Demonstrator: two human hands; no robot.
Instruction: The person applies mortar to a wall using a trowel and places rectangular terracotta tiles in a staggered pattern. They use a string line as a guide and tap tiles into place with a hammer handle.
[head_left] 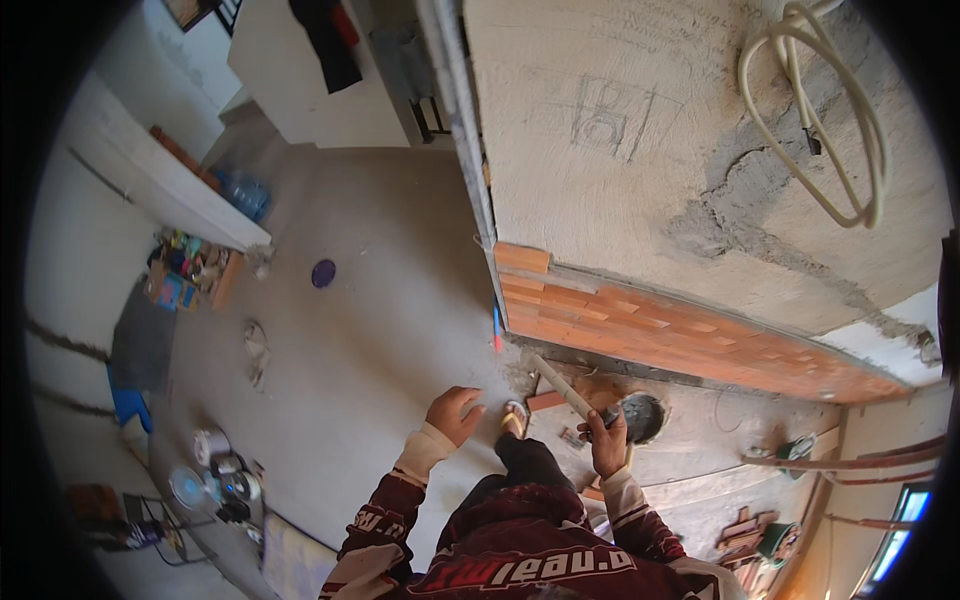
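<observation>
My left hand point(456, 414) hangs over the grey floor with its fingers loosely bent and apart, holding nothing. In my right hand point(607, 446) is a long, narrow, pale bar point(560, 385), whose far end points up and left toward the foot of the wall. Something small and dark also shows by the right fingers, too unclear to name. Just beyond that hand stands a round container of wet grey mortar point(640, 412). One foot in a sandal point(514, 418) shows between my hands.
Ahead on the right, reddish-brown tiles point(640, 322) line the bottom of a plastered wall point(600, 190). A pale cable point(875, 150) loops down from it. Stacked tiles point(742, 535) lie at the lower right. A purple round object point(323, 273) and a crumpled cloth point(256, 352) lie left.
</observation>
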